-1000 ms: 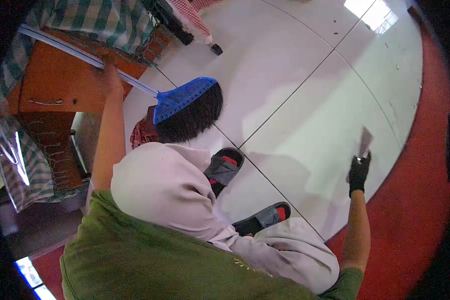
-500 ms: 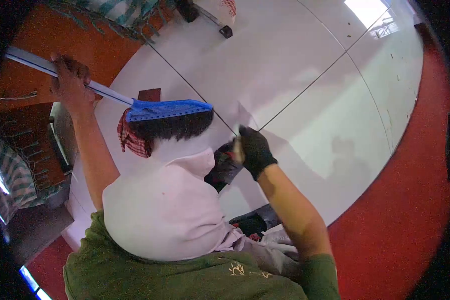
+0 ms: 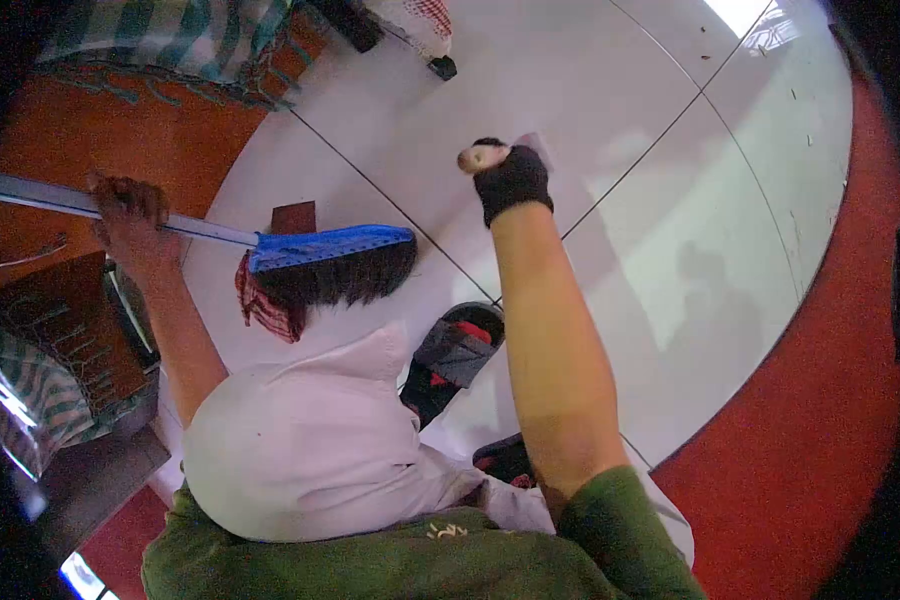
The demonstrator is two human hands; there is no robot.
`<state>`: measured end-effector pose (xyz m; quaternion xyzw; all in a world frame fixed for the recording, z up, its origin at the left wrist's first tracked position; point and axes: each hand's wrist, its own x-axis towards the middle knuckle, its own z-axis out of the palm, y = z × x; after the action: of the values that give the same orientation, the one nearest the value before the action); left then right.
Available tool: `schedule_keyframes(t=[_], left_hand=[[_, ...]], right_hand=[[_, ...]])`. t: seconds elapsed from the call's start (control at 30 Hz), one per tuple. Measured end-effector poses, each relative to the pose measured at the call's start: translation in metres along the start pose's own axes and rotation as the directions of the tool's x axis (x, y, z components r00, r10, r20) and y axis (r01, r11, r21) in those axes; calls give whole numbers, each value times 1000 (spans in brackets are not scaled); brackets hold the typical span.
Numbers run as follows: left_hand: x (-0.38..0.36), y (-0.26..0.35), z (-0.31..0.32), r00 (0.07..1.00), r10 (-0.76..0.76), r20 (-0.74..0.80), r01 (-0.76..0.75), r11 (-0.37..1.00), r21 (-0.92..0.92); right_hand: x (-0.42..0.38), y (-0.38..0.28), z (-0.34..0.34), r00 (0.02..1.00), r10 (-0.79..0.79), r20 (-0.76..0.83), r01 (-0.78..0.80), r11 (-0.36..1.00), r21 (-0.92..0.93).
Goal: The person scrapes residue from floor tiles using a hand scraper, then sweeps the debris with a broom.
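Note:
My left hand (image 3: 135,215) is wrapped around the pale handle (image 3: 45,195) of a broom, out to the left. The broom's blue head (image 3: 335,245) with dark bristles hangs sideways above the floor. My right hand (image 3: 510,180), in a black fingerless glove, reaches forward over the white tiles, thumb to the left. A pale flat piece (image 3: 535,150) shows at its far side, gripped by fingers that are mostly hidden; its kind I cannot tell. Behind the broom head are a red checked cloth (image 3: 270,305) and a brown patch (image 3: 293,216).
My feet in dark slippers (image 3: 460,350) stand on the white tiled floor (image 3: 650,250). Red flooring (image 3: 800,430) curves along the right. Orange-brown wooden furniture (image 3: 170,130) with fringed striped cloth (image 3: 180,40) stands at the left. A dark furniture foot (image 3: 442,67) rests on the tiles ahead.
My right hand has moved forward and away from my body, uncovering the slipper below. My left hand and the broom have shifted slightly left and down in view.

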<state>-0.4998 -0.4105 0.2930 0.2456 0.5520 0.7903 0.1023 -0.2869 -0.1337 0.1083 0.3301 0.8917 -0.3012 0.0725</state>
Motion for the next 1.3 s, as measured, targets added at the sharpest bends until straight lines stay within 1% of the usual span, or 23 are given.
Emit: schedule_keyframes(t=[0.03, 0.07, 0.13, 0.2, 0.23, 0.3, 0.43, 0.47, 0.5, 0.53, 0.57, 0.6, 0.7, 0.8, 0.83, 0.87, 0.9, 0.93, 1.07, 1.2, 1.23, 1.27, 1.3], left_hand=[[0, 0, 0, 997, -24, -67, 34, 986, 164], [-1, -3, 0, 990, -44, -134, 85, 943, 321], [7, -10, -30, 993, -23, -113, 80, 844, 530], [16, -14, -32, 997, 21, -75, 39, 702, 711], [13, -15, -18, 984, 27, -176, 48, 912, 408], [3, -12, 14, 963, -17, -269, 32, 998, 49], [-2, 3, 28, 977, -27, -211, 62, 985, 160], [-2, 0, 16, 985, -41, -169, 77, 974, 212], [-4, -1, 18, 991, -54, -126, 86, 960, 265], [-10, 5, 54, 960, -12, -281, 102, 946, 306], [-15, 9, 77, 937, 11, -349, 109, 940, 323], [-19, 14, 100, 910, 34, -414, 119, 934, 337], [-25, 21, 129, 904, -28, -426, 116, 977, 181], [-33, 27, 133, 965, -1, -263, 50, 983, 179], [-33, 29, 133, 979, -20, -201, 50, 988, 144], [-34, 31, 133, 990, -33, -137, 48, 993, 108], [-33, 32, 133, 990, -19, -142, 33, 995, 99], [-32, 31, 134, 999, -22, -31, 25, 997, 79], [-30, 33, 151, 968, -52, 245, 67, 996, -54], [-26, 10, 184, 906, -104, 410, 130, 991, -37], [-25, 4, 194, 870, -106, 481, 82, 994, 71], [-26, -2, 203, 829, -124, 545, 30, 984, 178], [-26, -8, 212, 806, -131, 578, 14, 979, 203]], right_hand=[[-20, -7, -6, 965, -257, -58, 253, 965, -73], [-25, -15, 21, 977, -148, -152, 184, 948, 259], [-50, -51, 29, 970, -20, -243, 134, 876, 464], [-1, -51, 111, 960, 165, -224, -84, 940, 331], [4, -50, 96, 969, 125, -215, -77, 973, 219], [3, -39, 24, 998, -43, -48, 45, 998, 39], [9, 15, -34, 998, 43, 52, -37, 993, -114], [-8, 20, -24, 985, -70, -159, 92, 986, 136], [-25, 16, -1, 984, -42, -171, 78, 976, 205], [-42, 11, 22, 983, -15, -183, 66, 959, 274], [-71, -12, 10, 995, -98, -11, 97, 950, 298], [-99, -16, 30, 950, -101, -296, 207, 912, 354], [-88, 2, 73, 966, 159, -203, 2, 783, 622], [-51, 44, 33, 970, -25, -242, 58, 990, 127], [-45, 69, 27, 988, -43, -149, 89, 943, 321], [-62, 75, 16, 821, -14, -570, 100, 988, 121], [-73, 71, 4, 930, 194, -313, 147, 584, 799], [-84, 68, -7, 925, 379, -18, 95, -184, 978], [-128, 89, 16, 909, 402, 110, -163, 101, 981], [-131, 77, -1, 961, 273, 55, -24, -115, 993], [-128, 65, -20, 955, 235, -182, 145, 169, 975], [-126, 57, -43, 934, 84, -347, 216, 640, 738], [-125, 48, -67, 867, -71, -494, 241, 926, 289]])
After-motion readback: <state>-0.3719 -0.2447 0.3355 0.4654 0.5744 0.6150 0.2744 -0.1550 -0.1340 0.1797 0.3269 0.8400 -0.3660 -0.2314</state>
